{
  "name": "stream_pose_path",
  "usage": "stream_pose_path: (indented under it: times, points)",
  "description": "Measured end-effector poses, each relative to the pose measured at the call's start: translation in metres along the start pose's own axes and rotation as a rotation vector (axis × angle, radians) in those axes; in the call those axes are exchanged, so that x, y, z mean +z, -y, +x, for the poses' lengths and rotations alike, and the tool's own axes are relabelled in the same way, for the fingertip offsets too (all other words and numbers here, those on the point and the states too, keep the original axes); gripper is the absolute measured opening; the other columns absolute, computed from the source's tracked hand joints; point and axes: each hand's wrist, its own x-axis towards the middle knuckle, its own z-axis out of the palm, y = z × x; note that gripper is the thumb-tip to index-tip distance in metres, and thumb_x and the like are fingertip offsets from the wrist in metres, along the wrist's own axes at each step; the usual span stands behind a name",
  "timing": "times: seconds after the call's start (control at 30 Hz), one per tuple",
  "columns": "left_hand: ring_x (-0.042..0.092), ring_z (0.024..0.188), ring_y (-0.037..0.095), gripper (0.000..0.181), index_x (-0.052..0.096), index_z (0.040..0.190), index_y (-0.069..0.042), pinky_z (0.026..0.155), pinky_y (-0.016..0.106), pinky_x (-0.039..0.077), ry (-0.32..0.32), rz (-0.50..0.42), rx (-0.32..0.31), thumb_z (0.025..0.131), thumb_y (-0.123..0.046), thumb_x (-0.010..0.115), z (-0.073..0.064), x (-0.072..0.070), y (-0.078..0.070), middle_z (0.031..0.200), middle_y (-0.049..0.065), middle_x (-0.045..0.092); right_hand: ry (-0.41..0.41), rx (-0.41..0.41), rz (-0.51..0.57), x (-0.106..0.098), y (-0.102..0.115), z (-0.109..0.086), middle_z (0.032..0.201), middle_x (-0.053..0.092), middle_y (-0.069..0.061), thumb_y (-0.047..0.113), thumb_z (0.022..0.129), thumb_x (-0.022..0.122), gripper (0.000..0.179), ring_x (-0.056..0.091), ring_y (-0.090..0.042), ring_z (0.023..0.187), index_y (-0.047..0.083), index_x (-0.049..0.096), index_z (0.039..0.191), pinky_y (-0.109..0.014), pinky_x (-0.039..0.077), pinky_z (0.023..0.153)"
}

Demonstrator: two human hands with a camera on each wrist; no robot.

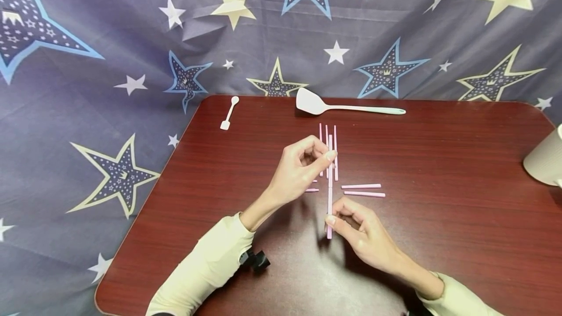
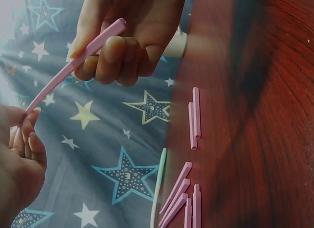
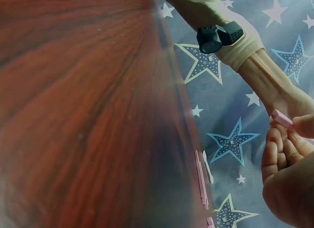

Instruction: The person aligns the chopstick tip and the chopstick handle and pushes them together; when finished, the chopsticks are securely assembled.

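Pink stick (image 1: pixel 330 196) pinched at both ends: I hold it above the dark red-brown surface (image 1: pixel 456 184), with its length running away from me and a faint seam showing near its middle. My left grip (image 1: pixel 298 168) pinches the farther part between thumb and fingers, while my right grip (image 1: pixel 364 239) pinches the nearer end in the same way. The left wrist view shows the stick well clear of the wood, its thicker end on my right.

Just beyond my left fingers, three thin pink sticks (image 1: pixel 335 160) lie side by side, partly covered by that grip. Two short pink pieces (image 1: pixel 361 186) rest close together to the right of the held stick, and the ends of two more pink pieces (image 1: pixel 312 190) poke out beside my left grip.

Along the far edge lies a white spatula (image 1: pixel 311 102) with a pale green handle, and a small white spoon (image 1: pixel 230 112) sits to its left. A pale cup (image 1: pixel 546 160) stands at the far right. Behind everything hangs a grey-blue cloth (image 1: pixel 281 33) covered in stars.
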Motion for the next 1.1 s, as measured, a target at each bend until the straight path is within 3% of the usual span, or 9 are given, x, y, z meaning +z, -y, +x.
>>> stream_pose_path:
  times: [0.33,0.43,0.53,0.7,0.87,1.1]
  points:
    - [0.055,0.062,0.017,0.009,0.067,0.094,0.0,0.057,0.025,0.043,0.008,0.02,-0.036,0.098,-0.008,0.069,0.006,-0.004,0.0,0.077,0.012,0.068,-0.007,0.021,-0.049,-0.006,0.007,0.008,0.081,0.066,-0.003,-0.009,0.098,0.06,0.017,0.064,-0.017,0.074,0.007,0.063,0.096,-0.028,0.053,0.072]
    - [0.055,0.063,0.015,0.01,0.067,0.106,0.001,0.06,0.025,0.043,0.023,0.036,-0.04,0.097,-0.005,0.07,0.008,-0.008,0.002,0.076,0.008,0.069,-0.009,0.039,-0.106,-0.01,0.01,0.011,0.081,0.066,0.001,-0.006,0.097,0.064,0.018,0.064,-0.016,0.076,0.011,0.065,0.094,-0.026,0.052,0.072]
    - [0.053,0.063,0.014,0.026,0.063,0.121,0.001,0.06,0.025,0.041,0.037,0.048,-0.033,0.096,-0.002,0.07,0.01,-0.011,0.005,0.073,0.003,0.066,0.005,0.04,-0.176,-0.013,0.012,0.013,0.081,0.066,0.006,-0.004,0.096,0.067,0.018,0.063,-0.013,0.077,0.014,0.065,0.096,-0.026,0.051,0.073]
    - [0.048,0.062,0.013,0.042,0.056,0.135,-0.004,0.059,0.025,0.039,0.037,0.082,-0.029,0.096,-0.005,0.071,0.013,-0.013,0.009,0.07,0.0,0.062,0.041,-0.022,-0.336,-0.016,0.012,0.014,0.084,0.066,0.015,0.002,0.092,0.075,0.021,0.063,-0.009,0.08,0.016,0.065,0.103,-0.027,0.052,0.076]
    - [0.048,0.063,0.012,0.038,0.059,0.132,-0.003,0.061,0.025,0.039,0.021,0.104,-0.017,0.096,-0.004,0.071,0.017,-0.014,0.012,0.07,0.002,0.064,0.044,-0.109,-0.479,-0.018,0.008,0.01,0.087,0.064,0.016,0.007,0.084,0.083,0.032,0.063,-0.006,0.081,0.016,0.064,0.108,-0.026,0.052,0.076]
    - [0.048,0.063,0.011,0.037,0.06,0.131,-0.003,0.061,0.025,0.039,0.017,0.103,-0.029,0.096,-0.004,0.07,0.019,-0.014,0.015,0.071,0.005,0.065,0.02,-0.16,-0.608,-0.02,0.006,0.007,0.089,0.063,0.011,0.017,0.083,0.086,0.036,0.064,-0.006,0.083,0.012,0.065,0.111,-0.025,0.053,0.075]
